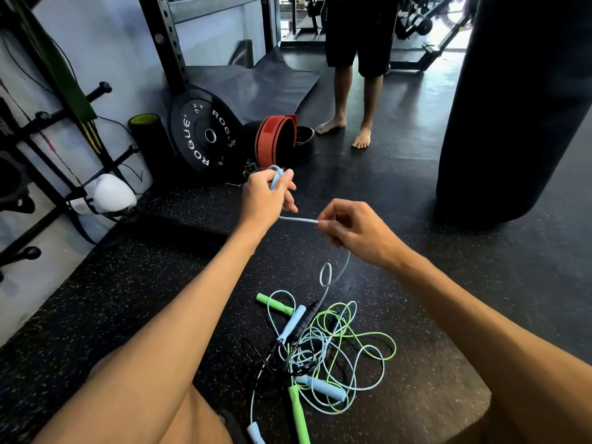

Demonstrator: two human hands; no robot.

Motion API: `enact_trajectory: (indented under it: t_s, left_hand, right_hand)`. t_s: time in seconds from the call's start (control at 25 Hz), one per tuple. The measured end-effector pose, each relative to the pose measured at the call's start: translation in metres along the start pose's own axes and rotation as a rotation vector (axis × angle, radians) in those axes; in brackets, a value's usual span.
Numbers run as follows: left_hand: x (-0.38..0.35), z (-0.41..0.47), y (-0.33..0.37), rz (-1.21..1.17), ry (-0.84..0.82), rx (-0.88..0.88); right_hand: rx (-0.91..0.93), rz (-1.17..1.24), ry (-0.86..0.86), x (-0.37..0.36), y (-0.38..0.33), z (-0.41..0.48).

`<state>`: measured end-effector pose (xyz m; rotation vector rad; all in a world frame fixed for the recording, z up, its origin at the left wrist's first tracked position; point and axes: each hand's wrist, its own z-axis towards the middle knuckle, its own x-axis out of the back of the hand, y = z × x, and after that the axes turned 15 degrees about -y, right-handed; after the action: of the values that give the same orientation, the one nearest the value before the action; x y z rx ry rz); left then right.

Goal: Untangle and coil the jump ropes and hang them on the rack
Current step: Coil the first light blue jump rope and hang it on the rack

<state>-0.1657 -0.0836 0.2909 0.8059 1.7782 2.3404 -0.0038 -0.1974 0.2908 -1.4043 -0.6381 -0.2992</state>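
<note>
Bare speckled floor [134,283] lies open left of the tangled jump ropes [320,350]; the punching bag [512,107] blocks the right.

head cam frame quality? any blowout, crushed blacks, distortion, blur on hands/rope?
Head view: strong wide-angle bowing, and the rack upright leans. Head view: the bright opening at top is blown out, while the punching bag is near black with no detail. Head view: the left hand, the right hand and the light-blue rope they pinch are sharp, as is the rope tangle below.
</note>
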Motion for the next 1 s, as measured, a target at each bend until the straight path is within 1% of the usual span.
enact_trajectory:
  t_s: [0.08, 0.16, 0.28, 0.4, 0.56, 0.64, 0.72, 0.8, 0.84, 0.92, 0.96, 1.0]
  left_hand:
    - [-0.005, -0.003, 0.003, 0.109, -0.111, 0.006]
    - [-0.011, -0.006, 0.007, 0.128, -0.227, 0.019]
    - [-0.020, -0.013, 0.014, -0.013, -0.434, 0.066]
    - [-0.025, -0.018, 0.021, -0.209, -0.603, 0.128]
    - [-0.021, -0.018, 0.026, -0.385, -0.702, 0.206]
    - [-0.020, -0.018, 0.028, -0.507, -0.684, 0.224]
    - [-0.017, -0.015, 0.029, -0.660, -0.616, 0.231]
    - [-0.010, -0.011, 0.028, -0.806, -0.545, 0.207]
    - [-0.006, -0.009, 0.028, -0.872, -0.513, 0.199]
    - [0.003, -0.008, 0.027, -0.977, -0.463, 0.191]
    - [0.005, -0.008, 0.027, -1.010, -0.449, 0.187]
    - [0.006, -0.009, 0.027, -1.031, -0.443, 0.184]
  right_hand:
    - [0.035, -0.047, 0.096, 0.002, -0.001, 0.000]
    - [0.055, -0.068, 0.195, 0.003, -0.002, 0.001]
    - [0.063, -0.087, 0.308, 0.007, -0.001, 0.002]
    - [0.031, -0.066, 0.357, 0.011, 0.004, 0.004]
    - [-0.019, -0.031, 0.377, 0.012, 0.011, 0.008]
    - [-0.090, 0.017, 0.319, 0.009, 0.014, 0.011]
    - [-0.182, 0.108, 0.236, 0.003, 0.018, 0.013]
    - [-0.315, 0.198, 0.121, -0.004, 0.024, 0.015]
    - [-0.383, 0.214, 0.027, -0.008, 0.028, 0.013]
    - [-0.488, 0.145, -0.236, -0.017, 0.036, 0.008]
    - [-0.518, 0.097, -0.356, -0.023, 0.041, 0.006]
    - [-0.534, 0.058, -0.435, -0.029, 0.045, 0.005]
